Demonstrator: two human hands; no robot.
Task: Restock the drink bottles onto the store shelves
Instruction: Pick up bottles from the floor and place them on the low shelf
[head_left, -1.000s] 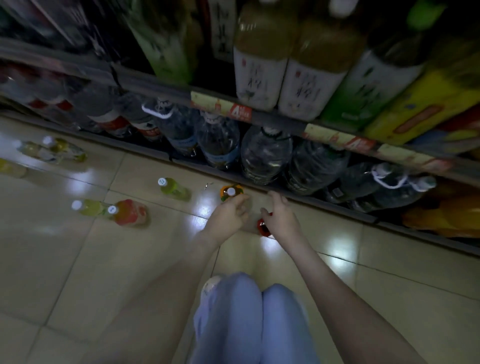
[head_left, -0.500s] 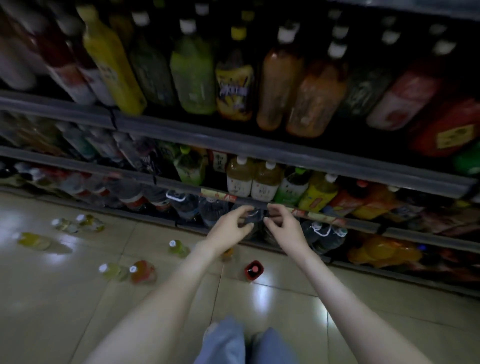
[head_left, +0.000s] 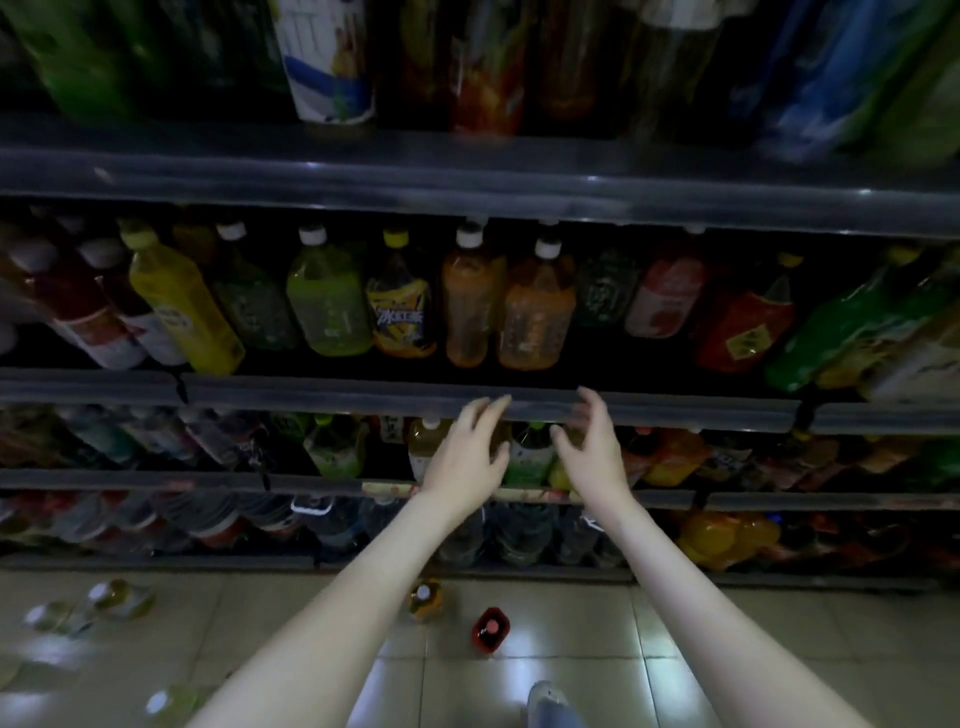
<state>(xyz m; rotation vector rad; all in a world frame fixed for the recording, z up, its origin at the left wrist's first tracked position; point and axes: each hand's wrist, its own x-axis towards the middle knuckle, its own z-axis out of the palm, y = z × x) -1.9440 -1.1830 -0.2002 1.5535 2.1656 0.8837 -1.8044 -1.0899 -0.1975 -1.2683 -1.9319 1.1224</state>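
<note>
The red bottle (head_left: 490, 629) stood on the floor tiles (head_left: 727, 649) just beside the yellow bottle (head_left: 426, 600), below the bottom shelf (head_left: 156, 561). Up above, left hand (head_left: 470, 457) and right hand (head_left: 592, 452) hung empty, fingers (head_left: 493, 408) loosely spread, side by side before the shelf rail (head_left: 363, 395).

Shelving faces person, tiers stacked. Top rail (head_left: 467, 176) highest; bottle row (head_left: 467, 306) stands on tier below it, behind middle rail (head_left: 311, 395). Left hand (head_left: 470, 457) and right hand (head_left: 592, 452) side by side, apart, in front of middle rail and lower bottles (head_left: 332, 449). Lower rail (head_left: 156, 480) beneath; bottom-tier bottles (head_left: 519, 535) just above floor (head_left: 571, 649). On floor before shelving: near bottle (head_left: 426, 600) with second bottle (head_left: 490, 627) just right, both between forearms; 2 loose bottles (head_left: 119, 597) well left; stray bottle (head_left: 169, 704) nearer person. Shoe (head_left: 545, 696) at bottom edge.
</note>
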